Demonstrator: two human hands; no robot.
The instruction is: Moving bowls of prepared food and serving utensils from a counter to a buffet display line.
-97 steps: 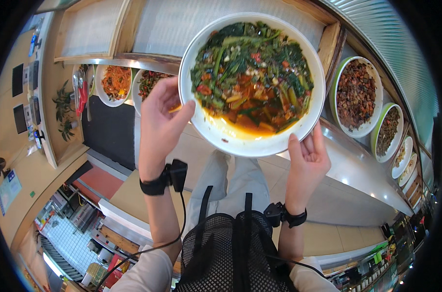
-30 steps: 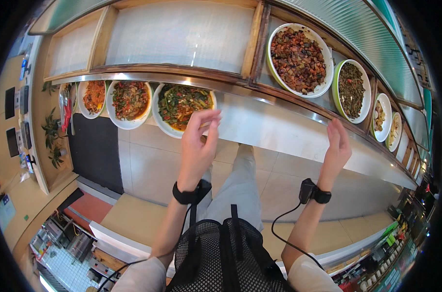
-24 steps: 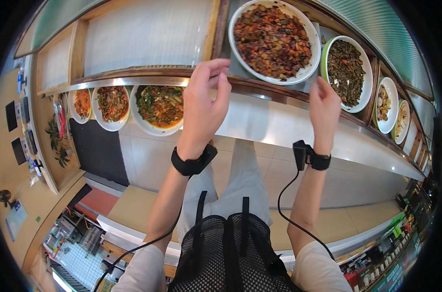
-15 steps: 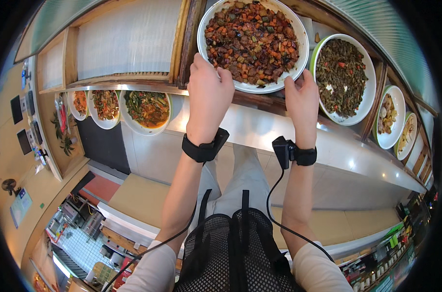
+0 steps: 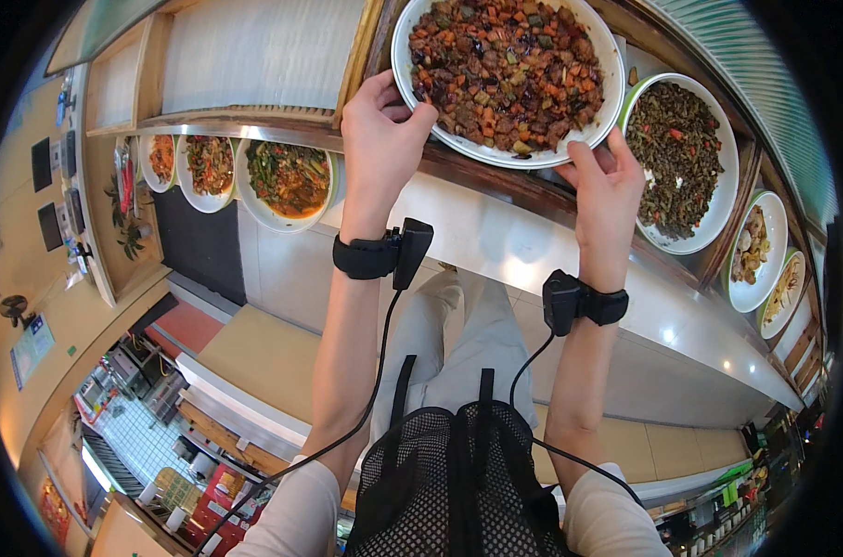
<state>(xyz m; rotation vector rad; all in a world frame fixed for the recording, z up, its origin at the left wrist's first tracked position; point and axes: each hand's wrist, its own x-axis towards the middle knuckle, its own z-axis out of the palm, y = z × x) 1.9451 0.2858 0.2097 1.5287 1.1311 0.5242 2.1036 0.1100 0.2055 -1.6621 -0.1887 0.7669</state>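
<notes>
A large round white bowl point(image 5: 613, 74) of diced food point(image 5: 505, 79), with orange, brown and green pieces, is at the top middle of the view. The upper edge of the picture cuts it off. My left hand point(image 5: 384, 139) grips its rim at the lower left, thumb on the edge. At the lower right, my right hand point(image 5: 605, 186) pinches the rim, with its fingers partly hidden underneath. Both hands are closed on the bowl, which appears raised a little over the wooden-framed counter point(image 5: 495, 190). Each wrist wears a black strap with a small cabled device.
Close by on the right stands a bowl point(image 5: 718, 200) of dark chopped greens, with two smaller dishes point(image 5: 765, 218) beyond. Several bowls of vegetables point(image 5: 287, 176) line the left. A wooden-framed pale panel point(image 5: 254, 65) is at upper left; a metal counter edge point(image 5: 523, 246) runs below my hands.
The bowl has risen and shifted slightly away from me, looking larger beside its neighbours. My left hand has moved further round its left side; my right hand keeps its hold. The view has shifted slightly.
</notes>
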